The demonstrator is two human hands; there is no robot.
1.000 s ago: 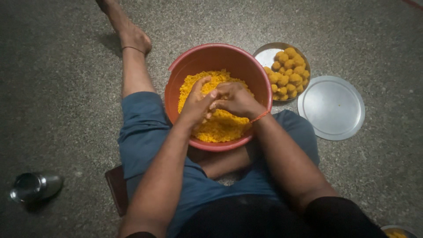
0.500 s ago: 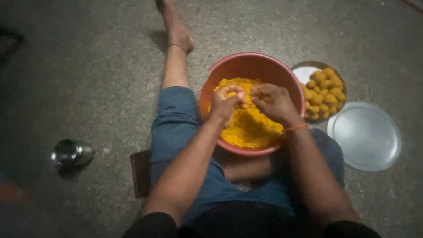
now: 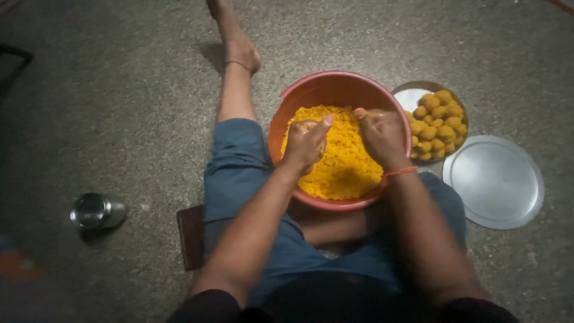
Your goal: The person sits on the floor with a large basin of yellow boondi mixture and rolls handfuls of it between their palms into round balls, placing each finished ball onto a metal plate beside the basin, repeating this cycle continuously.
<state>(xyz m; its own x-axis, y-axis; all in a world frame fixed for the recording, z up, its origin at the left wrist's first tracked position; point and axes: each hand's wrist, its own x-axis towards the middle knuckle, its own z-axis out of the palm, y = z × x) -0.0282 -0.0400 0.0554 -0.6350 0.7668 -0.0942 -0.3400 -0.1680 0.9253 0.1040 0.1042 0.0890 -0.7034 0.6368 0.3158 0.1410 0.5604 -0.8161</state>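
Observation:
An orange round tub [image 3: 311, 90] rests on the floor between my legs, holding a heap of yellow crumbly mixture [image 3: 347, 164]. My left hand [image 3: 306, 142] is closed in a fist over the mixture, thumb up, with some of it pressed inside. My right hand [image 3: 381, 136] lies on the mixture at the tub's right side, fingers curled down into it. A red thread circles my right wrist.
A metal plate [image 3: 412, 97] with several yellow balls [image 3: 439, 122] stands right of the tub. An empty steel plate [image 3: 494, 181] lies nearer me. A steel cup [image 3: 95, 210] is on the floor at left. A dark low seat edge [image 3: 191, 236] shows under my left thigh.
My hands, pressed together over the mixture before, have parted: the left stays fisted, the right has gone to the tub's right side. The view has shifted, so everything sits further right.

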